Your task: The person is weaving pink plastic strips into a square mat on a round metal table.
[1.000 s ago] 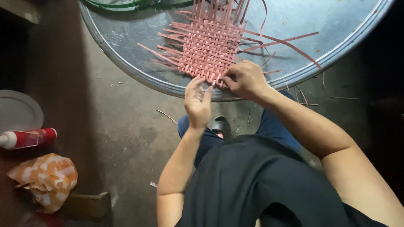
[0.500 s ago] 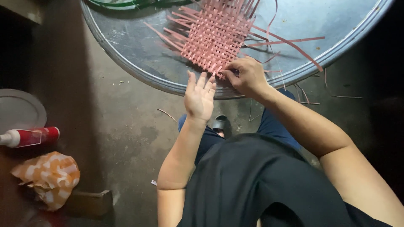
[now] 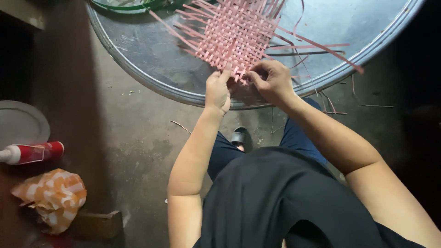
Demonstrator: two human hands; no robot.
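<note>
Around the work, on the dark concrete floor: a red and white plastic bottle lying on its side at far left, just below a round grey plate; near these, lower down, a crumpled orange and white checked cloth resting against a small wooden block. A few loose thin strips scattered on the floor near the tray edge. At top left, partly out of view, a coil of green strip on the tray.

Nothing in the way between the camera and the hands; only the forearms and a dark shirt filling the lower part of the view.

Flat pink mat woven of thin plastic strips lying on a large round grey metal tray, with long loose strip ends sticking out to the left and to the right. Nearest corner of the mat directly at the fingertips of both hands, close to the near rim of the tray.

Left hand spread flat, fingers stretched forward, pressing on the near edge of the mat, not closed around anything. Right hand curled, fingers pinched on strip ends at the same corner of the mat, just beside the left hand, almost touching it
</note>
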